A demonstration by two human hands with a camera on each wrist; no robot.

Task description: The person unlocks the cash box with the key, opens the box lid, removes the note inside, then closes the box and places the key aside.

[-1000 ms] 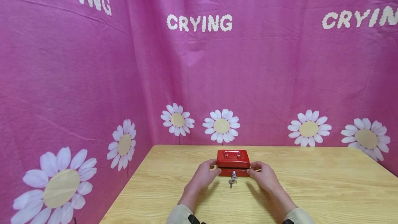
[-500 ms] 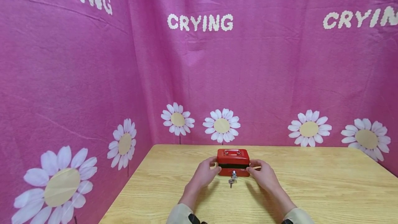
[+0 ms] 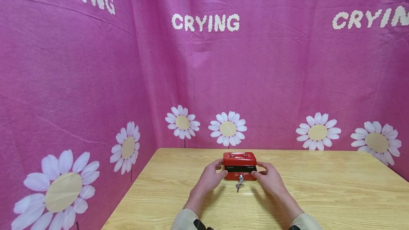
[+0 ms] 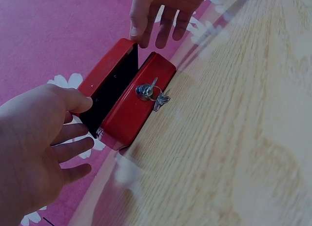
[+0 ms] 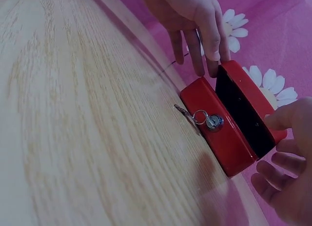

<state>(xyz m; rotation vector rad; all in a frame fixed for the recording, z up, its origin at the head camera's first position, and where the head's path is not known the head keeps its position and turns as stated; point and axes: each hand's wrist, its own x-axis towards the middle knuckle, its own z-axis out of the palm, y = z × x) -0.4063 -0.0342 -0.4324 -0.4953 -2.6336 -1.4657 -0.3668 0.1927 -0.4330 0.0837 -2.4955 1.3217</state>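
A small red cash box [image 3: 232, 176] stands on the table with its lid [image 3: 234, 160] raised part way. A dark gap shows between lid and base, but the contents cannot be made out. My left hand [image 3: 209, 178] holds the lid at its left end, thumb at the front edge, as the left wrist view shows. At the other end my right hand [image 3: 271, 177] holds the lid likewise, the thumb [image 5: 282, 119] on its edge. A key sits in the front lock [image 5: 214, 122], and a second key [image 4: 161, 101] hangs from its ring. A folding metal handle [image 3: 238, 154] lies on top of the lid.
The box rests on a light wood-grain table [image 3: 319, 187], toward its far edge. Behind and to the left hangs a pink cloth [image 3: 271, 81] with white daisies and lettering.
Over the last second the lid has risen from a narrow slit to a wider dark gap, tilting backward. Both hands have moved slightly up with it. The base has stayed nearly in place.
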